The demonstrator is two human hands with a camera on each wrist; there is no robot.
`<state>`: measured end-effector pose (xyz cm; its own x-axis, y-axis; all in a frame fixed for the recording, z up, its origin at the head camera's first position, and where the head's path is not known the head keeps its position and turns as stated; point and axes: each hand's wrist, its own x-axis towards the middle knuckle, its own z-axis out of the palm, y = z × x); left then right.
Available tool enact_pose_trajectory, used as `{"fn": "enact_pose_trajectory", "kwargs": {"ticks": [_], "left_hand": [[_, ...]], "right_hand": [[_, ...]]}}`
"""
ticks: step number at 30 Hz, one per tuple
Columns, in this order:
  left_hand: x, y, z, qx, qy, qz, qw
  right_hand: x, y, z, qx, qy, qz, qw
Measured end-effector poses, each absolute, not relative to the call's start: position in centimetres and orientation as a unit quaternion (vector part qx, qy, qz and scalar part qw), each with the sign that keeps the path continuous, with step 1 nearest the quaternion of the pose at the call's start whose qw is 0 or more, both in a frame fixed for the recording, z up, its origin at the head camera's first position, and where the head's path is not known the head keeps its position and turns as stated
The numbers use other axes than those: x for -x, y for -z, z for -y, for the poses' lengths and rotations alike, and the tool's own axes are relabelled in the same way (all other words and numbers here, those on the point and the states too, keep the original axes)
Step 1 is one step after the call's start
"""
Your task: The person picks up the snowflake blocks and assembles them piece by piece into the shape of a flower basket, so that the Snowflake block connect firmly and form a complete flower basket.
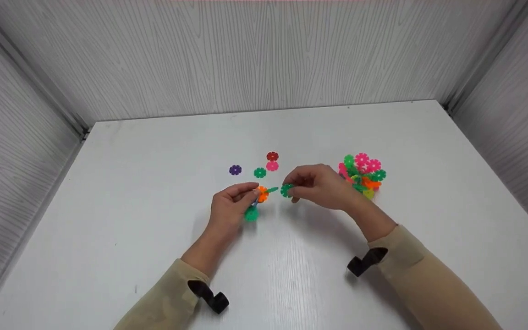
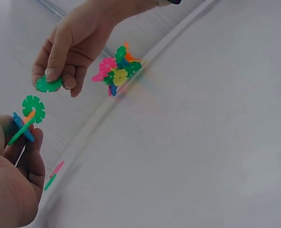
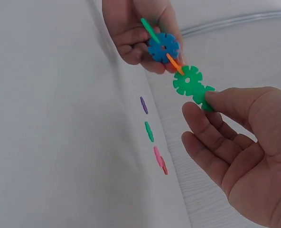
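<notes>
My left hand pinches a small chain of notched plastic discs. In it an orange disc, a blue disc and two green discs are joined; one green disc hangs low, the other juts toward the right hand. My right hand pinches a loose-looking green disc between thumb and finger. In the head view a narrow gap lies between that disc and the chain. The right wrist view shows the two green discs overlapping, so contact there I cannot tell.
Behind the hands lie single discs on the white table: purple, green, pink and red, the last two touching or overlapping. Right of the right hand stands a multicoloured cluster of joined discs. Panel walls enclose the table.
</notes>
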<state>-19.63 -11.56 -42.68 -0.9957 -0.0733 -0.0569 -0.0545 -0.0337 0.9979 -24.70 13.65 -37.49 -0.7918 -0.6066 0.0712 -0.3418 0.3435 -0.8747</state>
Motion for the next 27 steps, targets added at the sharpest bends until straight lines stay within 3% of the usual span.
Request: {"fn": "enact_pose_trajectory", "kwargs": {"ticks": [13, 27], "left_hand": [[19.1, 43.2, 11.8, 0.063, 0.697, 0.712, -0.049], [19.3, 42.8, 11.8, 0.047, 0.679, 0.73, -0.059]], "right_hand": [[24.1, 40.7, -12.9, 0.266, 0.565, -0.769, 0.139], [24.4, 41.4, -13.0, 0.213, 0.634, -0.728, 0.149]]}}
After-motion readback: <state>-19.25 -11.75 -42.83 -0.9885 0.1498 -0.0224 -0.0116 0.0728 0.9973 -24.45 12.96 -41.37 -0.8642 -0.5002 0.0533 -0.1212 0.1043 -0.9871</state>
